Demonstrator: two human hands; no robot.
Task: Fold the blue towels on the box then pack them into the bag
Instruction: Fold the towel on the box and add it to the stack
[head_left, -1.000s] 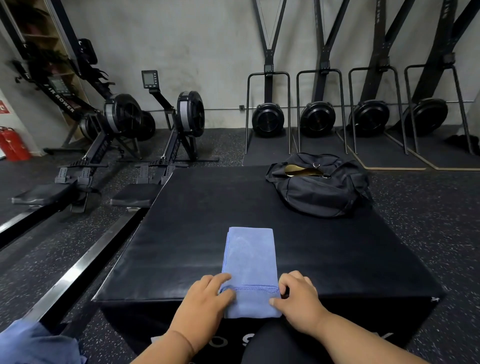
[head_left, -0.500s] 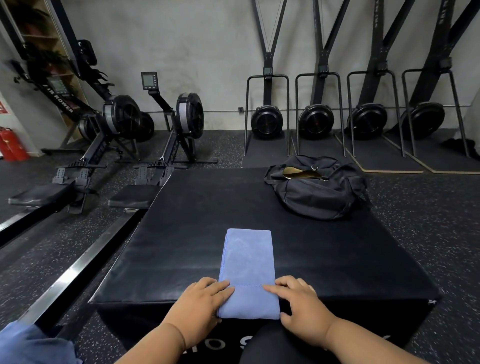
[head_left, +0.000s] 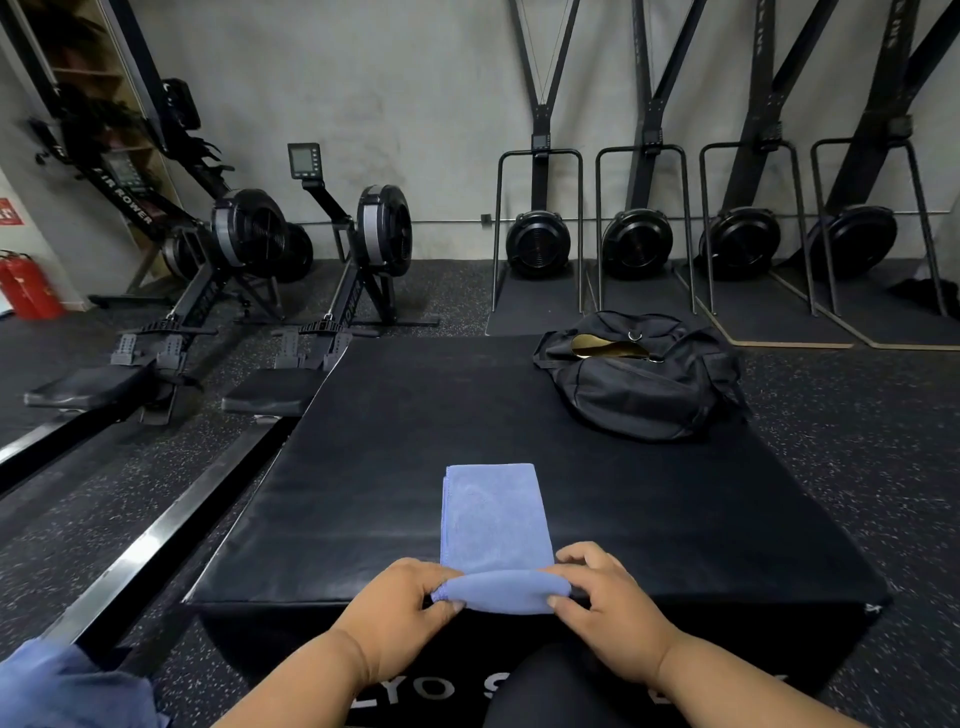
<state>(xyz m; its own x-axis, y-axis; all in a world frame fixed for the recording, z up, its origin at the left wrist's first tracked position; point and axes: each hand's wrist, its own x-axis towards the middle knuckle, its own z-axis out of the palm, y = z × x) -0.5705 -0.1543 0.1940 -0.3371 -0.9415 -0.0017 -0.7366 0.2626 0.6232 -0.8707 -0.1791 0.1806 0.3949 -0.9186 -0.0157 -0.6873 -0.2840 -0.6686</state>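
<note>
A blue towel (head_left: 493, 514), folded into a narrow strip, lies on the black padded box (head_left: 363, 467) near its front edge. Its near end is lifted and curled over into a roll. My left hand (head_left: 400, 613) pinches the left corner of that end, thumb under and fingers on top. My right hand (head_left: 608, 603) pinches the right corner the same way. A black duffel bag (head_left: 639, 389) sits at the box's far right corner, its zip open with a tan lining showing.
More blue cloth (head_left: 67, 686) shows at the bottom left, off the box. Rowing machines (head_left: 249, 291) stand on the floor to the left. Several ski machines (head_left: 639, 244) line the back wall. A red extinguisher (head_left: 26, 286) stands far left.
Both hands went from lying flat on the towel's near end to pinching its corners. The near end has come up off the box and curled over.
</note>
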